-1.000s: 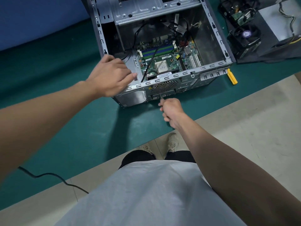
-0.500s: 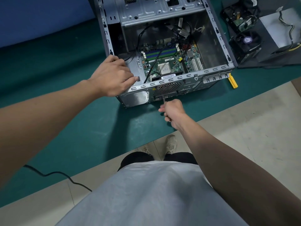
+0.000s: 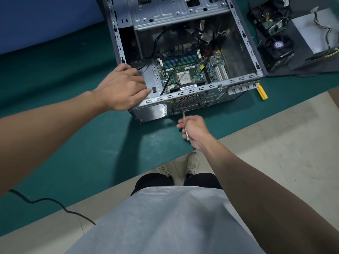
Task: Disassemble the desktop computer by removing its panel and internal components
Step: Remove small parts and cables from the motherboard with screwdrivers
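Observation:
An open grey computer case [image 3: 242,43] lies on its side on the green mat, side panel off. The green motherboard [image 3: 190,68] shows inside, with blue memory slots and a bare processor. My left hand [image 3: 122,88] grips the case's near left corner, fingers curled over the rim. My right hand [image 3: 192,129] holds a screwdriver [image 3: 183,114] whose metal shaft meets the rear plate below the round fan grille [image 3: 187,99].
A yellow-handled tool [image 3: 262,92] lies on the mat by the case's right corner. To the right sit a removed fan [image 3: 278,45], a drive [image 3: 271,22] and a power supply [image 3: 315,33] with cables. A black cable [image 3: 45,200] crosses the mat's front edge at lower left.
The view has shifted slightly, so the case sits a little further right in frame. Both hands keep their places on the case and the screwdriver.

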